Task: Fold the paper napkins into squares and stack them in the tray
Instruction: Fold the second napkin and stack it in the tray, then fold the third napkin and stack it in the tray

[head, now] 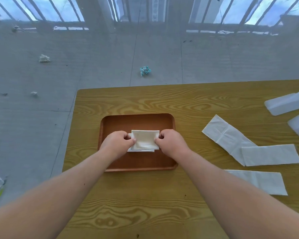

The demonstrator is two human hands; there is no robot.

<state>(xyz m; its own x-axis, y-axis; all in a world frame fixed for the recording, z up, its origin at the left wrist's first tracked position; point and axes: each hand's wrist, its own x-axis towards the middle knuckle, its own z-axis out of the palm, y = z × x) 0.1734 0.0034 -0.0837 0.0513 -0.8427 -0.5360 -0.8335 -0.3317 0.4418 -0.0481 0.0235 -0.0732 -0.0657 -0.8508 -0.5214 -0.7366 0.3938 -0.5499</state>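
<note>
Now pinching a folded napkin (pixel 144 139) at both side edges, left hand (pixel 118 141) at nine o'clock, right hand (pixel 171 141) at three, probably to keep the fold square while lowering it onto the stack (pixel 140 150) inside the brown tray (pixel 138 121). Waiting at three o'clock on the wooden table (pixel 145 195), well apart: three unfolded napkins (pixel 269 155).

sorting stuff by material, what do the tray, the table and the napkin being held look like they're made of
Tray: smooth reddish-brown, matte, with rounded rim; probably plastic or lacquered wood.
Table: yellowish top with bold repeating grain; likely printed wood laminate.
Folded napkin: thin white soft paper, creased, pinched by left hand and right hand.
</note>
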